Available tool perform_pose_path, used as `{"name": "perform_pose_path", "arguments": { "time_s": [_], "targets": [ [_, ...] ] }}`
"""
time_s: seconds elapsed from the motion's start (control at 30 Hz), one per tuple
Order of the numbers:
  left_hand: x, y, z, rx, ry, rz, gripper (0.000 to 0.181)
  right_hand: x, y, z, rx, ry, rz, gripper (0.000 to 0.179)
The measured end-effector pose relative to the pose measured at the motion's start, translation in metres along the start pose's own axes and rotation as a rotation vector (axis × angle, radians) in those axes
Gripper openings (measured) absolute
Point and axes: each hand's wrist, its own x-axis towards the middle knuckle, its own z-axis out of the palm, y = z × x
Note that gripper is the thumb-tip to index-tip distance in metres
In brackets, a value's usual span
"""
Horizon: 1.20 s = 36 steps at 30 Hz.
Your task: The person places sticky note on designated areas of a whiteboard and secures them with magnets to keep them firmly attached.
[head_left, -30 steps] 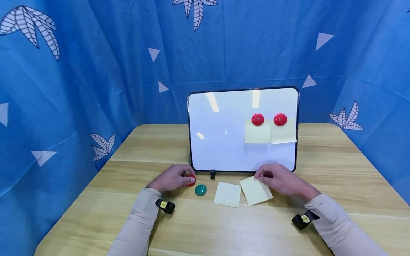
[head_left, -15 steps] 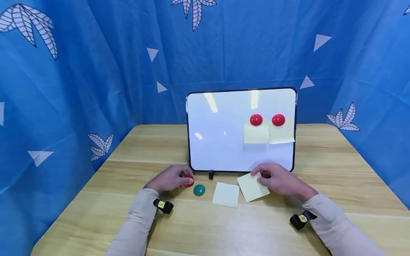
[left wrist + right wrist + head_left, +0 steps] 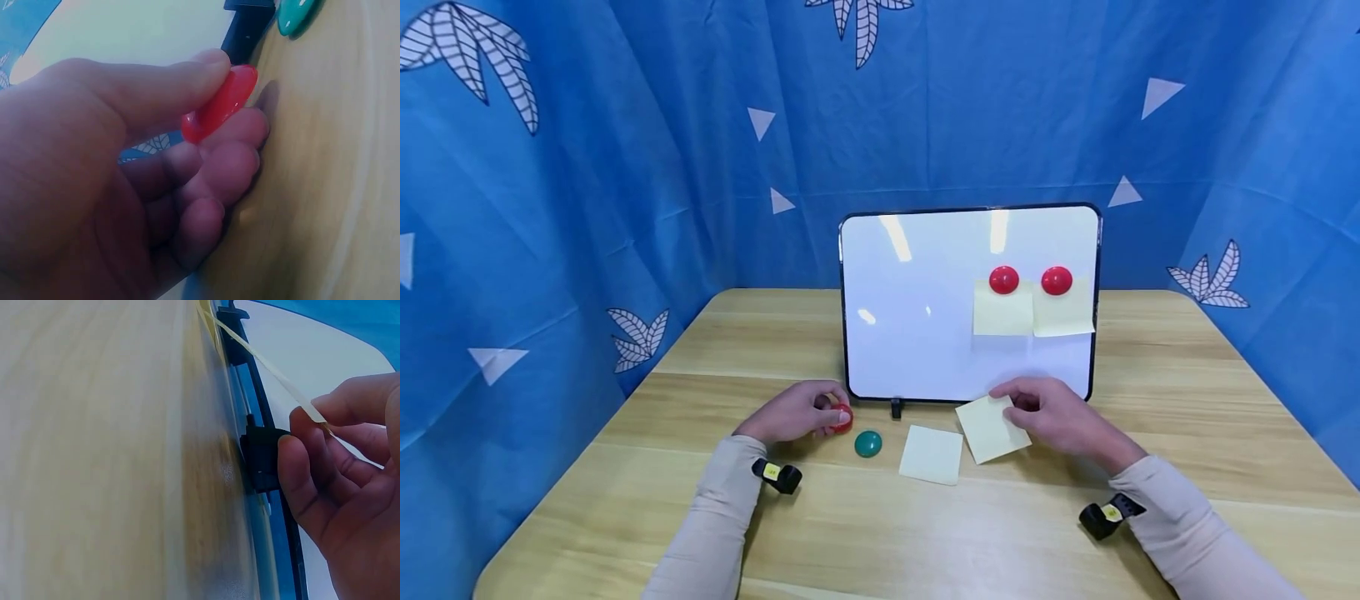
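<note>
the table [image 3: 895, 537] bears a whiteboard [image 3: 910, 342], green disc [image 3: 868, 443] and pale note [image 3: 930, 455].

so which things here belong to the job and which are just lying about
Job, it seems:
red magnet, in the left hand
held note, in the right hand
board
pinned notes and their magnets
likely the green magnet and loose note too

Just around:
table
curtain
wrist cameras

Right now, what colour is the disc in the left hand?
Red: the disc in the left hand shows best in the left wrist view.
</note>
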Motion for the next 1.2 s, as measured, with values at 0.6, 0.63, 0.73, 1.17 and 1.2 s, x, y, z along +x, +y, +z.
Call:
{"name": "perform_pose_path", "arguments": {
  "time_s": [0.6, 0.63, 0.73, 1.17, 1.2],
  "targets": [
    [0.002, -0.006, -0.007, -0.121, 0.026, -0.007, 0.022, -0.001, 0.0, 0.001, 0.034, 0.068, -0.022, 0.033],
    [0.002, -0.004, -0.007, -0.124, 0.031, -0.01, 0.023, -0.001, 0.0, 0.001, 0.037, 0.07, -0.023, 0.033],
    [0.0, 0.0, -0.007, -0.132, 0.054, -0.017, 0.025, 0.0, 0.0, 0.001, 0.043, 0.074, -0.026, 0.032],
    [0.004, 0.001, -0.006, -0.185, 0.319, 0.015, 0.024, -0.002, -0.002, 0.002, 0.048, 0.112, -0.025, 0.033],
    [0.004, 0.001, -0.006, -0.184, 0.333, 0.024, 0.025, -0.002, -0.002, 0.002, 0.051, 0.11, -0.022, 0.033]
  ]
}}
